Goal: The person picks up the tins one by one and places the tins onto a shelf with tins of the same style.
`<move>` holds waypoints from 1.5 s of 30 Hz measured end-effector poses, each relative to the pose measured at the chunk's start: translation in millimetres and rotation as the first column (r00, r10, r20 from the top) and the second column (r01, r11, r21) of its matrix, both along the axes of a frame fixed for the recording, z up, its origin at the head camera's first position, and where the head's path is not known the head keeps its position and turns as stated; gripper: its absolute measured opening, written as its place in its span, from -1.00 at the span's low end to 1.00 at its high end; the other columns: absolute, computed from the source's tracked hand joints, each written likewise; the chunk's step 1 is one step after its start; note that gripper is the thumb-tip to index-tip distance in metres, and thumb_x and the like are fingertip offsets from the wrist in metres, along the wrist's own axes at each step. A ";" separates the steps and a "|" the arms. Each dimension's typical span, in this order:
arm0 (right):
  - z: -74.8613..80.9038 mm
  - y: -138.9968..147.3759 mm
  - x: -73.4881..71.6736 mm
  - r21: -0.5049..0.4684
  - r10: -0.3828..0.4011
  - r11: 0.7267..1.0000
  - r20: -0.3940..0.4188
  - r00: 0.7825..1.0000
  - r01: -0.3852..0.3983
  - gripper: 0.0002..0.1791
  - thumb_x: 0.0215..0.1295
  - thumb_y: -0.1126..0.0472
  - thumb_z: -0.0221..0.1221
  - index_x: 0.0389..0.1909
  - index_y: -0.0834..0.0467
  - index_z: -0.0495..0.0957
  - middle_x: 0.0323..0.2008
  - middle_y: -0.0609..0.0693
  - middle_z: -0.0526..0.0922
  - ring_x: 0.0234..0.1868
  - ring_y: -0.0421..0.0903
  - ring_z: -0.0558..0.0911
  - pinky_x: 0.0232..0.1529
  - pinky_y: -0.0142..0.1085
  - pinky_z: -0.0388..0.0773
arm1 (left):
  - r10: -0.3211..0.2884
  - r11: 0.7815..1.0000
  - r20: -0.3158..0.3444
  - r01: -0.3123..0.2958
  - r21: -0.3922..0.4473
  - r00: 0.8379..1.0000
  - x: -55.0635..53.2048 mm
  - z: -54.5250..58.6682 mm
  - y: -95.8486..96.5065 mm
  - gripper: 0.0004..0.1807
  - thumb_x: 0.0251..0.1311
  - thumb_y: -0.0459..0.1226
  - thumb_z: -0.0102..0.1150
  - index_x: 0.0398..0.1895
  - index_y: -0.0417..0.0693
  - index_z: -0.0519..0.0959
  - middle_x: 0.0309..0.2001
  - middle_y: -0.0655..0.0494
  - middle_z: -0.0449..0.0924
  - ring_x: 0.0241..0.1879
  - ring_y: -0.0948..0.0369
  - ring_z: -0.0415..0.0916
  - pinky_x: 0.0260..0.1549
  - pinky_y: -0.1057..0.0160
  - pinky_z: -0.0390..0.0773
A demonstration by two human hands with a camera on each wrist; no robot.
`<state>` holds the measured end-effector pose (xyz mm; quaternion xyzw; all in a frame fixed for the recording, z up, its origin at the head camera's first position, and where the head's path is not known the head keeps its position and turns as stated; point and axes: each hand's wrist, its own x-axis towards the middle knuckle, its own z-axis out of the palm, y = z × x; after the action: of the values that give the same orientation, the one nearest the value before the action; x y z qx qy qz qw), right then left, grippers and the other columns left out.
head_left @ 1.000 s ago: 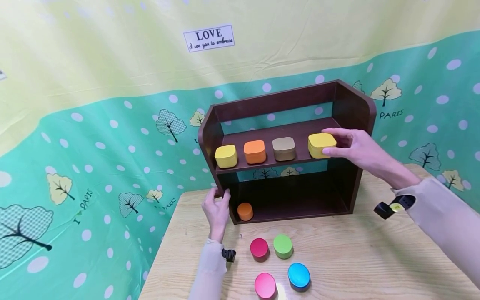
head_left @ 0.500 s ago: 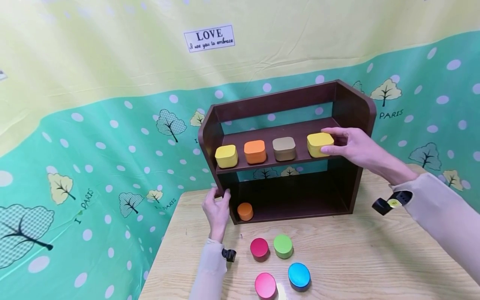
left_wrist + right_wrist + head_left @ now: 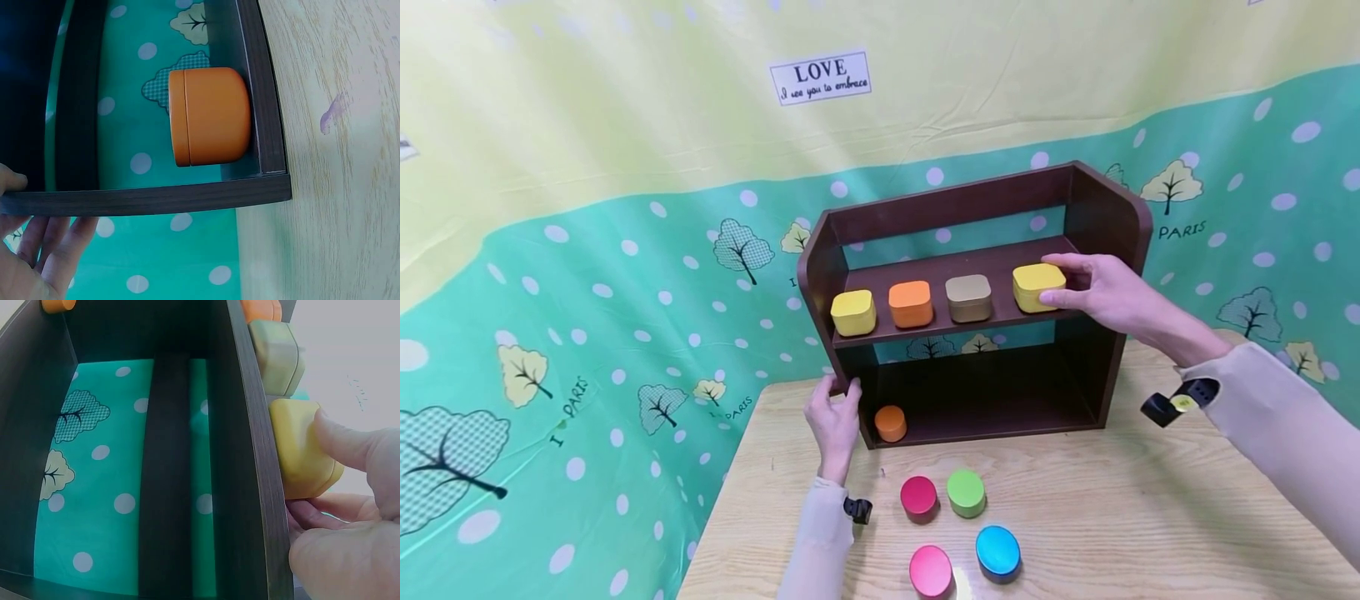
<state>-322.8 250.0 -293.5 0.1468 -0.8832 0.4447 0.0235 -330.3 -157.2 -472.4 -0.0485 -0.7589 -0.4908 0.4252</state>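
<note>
A yellow square tin (image 3: 1036,286) sits at the right of the upper shelf, and my right hand (image 3: 1108,292) grips it between thumb and fingers. In the right wrist view the yellow tin (image 3: 300,450) stands at the shelf edge with the thumb on its lid side. My left hand (image 3: 835,421) holds the left side panel of the dark brown shelf unit (image 3: 951,196); in the left wrist view its thumb is inside and its fingers (image 3: 65,253) outside that panel. Left of the gripped tin stand a grey-brown tin (image 3: 968,298), an orange square tin (image 3: 910,304) and another yellow tin (image 3: 853,313).
A round orange tin (image 3: 891,423) stands in the lower compartment's left corner. On the wooden table (image 3: 1075,517) in front are round tins: dark red (image 3: 919,498), green (image 3: 966,492), pink (image 3: 931,572) and blue (image 3: 998,552). A patterned curtain (image 3: 625,292) hangs behind.
My right hand has shifted the yellow tin slightly left along the upper shelf, toward the grey-brown tin. The left hand stays on the side panel.
</note>
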 end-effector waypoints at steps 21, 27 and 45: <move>0.0 1.6 7.4 -0.003 -0.016 1.000 0.047 0.999 0.016 0.00 0.54 0.07 0.33 0.74 0.31 -0.02 0.59 0.43 0.35 0.51 0.37 0.46 0.02 -0.77 0.49 | 0.002 1.000 0.030 -0.002 0.001 1.000 2.0 2.3 0.5 -0.93 0.29 -0.37 0.44 -0.26 -0.23 0.76 -0.28 -0.18 0.83 -0.27 -0.10 0.76 -0.13 0.24 0.62; -2.8 3.8 16.0 0.021 -0.039 0.999 0.029 0.999 0.038 0.07 0.50 0.04 0.38 0.76 0.30 -0.06 0.67 0.40 0.23 0.60 0.40 0.40 0.42 -0.12 0.52 | 0.011 1.000 0.018 -0.011 -0.007 1.000 2.3 2.3 0.6 -0.94 0.28 -0.38 0.43 -0.27 -0.24 0.76 -0.29 -0.18 0.84 -0.32 -0.09 0.75 -0.15 0.00 0.68; -15.2 15.1 52.8 -0.004 -0.085 0.996 -0.009 0.996 0.085 0.10 0.44 -0.05 0.43 0.78 0.16 -0.01 0.66 0.28 0.34 0.63 0.35 0.37 0.04 -0.79 0.45 | -0.002 1.000 -0.001 0.002 0.017 1.000 0.3 -1.2 -0.3 -0.94 0.26 -0.39 0.42 -0.28 -0.25 0.76 -0.31 -0.20 0.81 -0.29 -0.12 0.73 -0.13 -0.21 0.65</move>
<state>-270.0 265.0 -308.7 0.1111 -0.8878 0.4441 0.0464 -329.9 -157.5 -473.6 -0.0458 -0.7546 -0.4976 0.4253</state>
